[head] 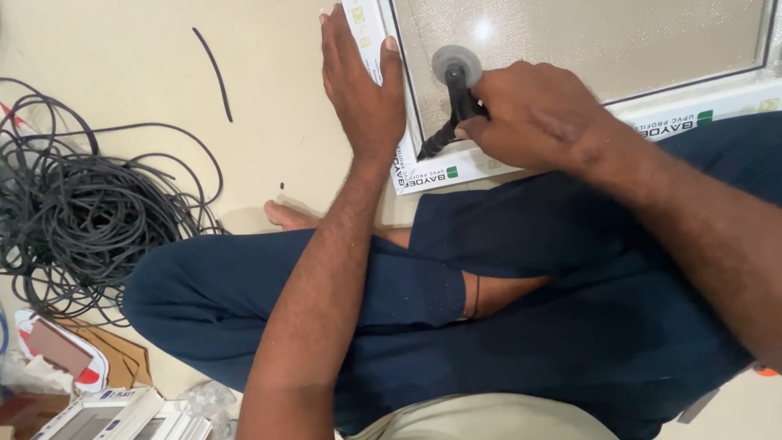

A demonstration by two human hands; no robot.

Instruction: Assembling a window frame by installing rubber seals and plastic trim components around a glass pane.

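Observation:
I sit cross-legged on the floor with a white plastic window frame holding a fine mesh screen in front of my knees. My left hand lies flat along the frame's left rail, fingers stretched out and pressing down on it. My right hand grips the black handle of a spline roller tool. Its grey wheel rests on the mesh just inside the left rail, and the handle's tip points down toward the frame's near corner.
A big tangle of black rubber cord lies on the beige floor at left, with a loose strand further up. Cardboard, a red-and-white packet and a white box sit at the bottom left.

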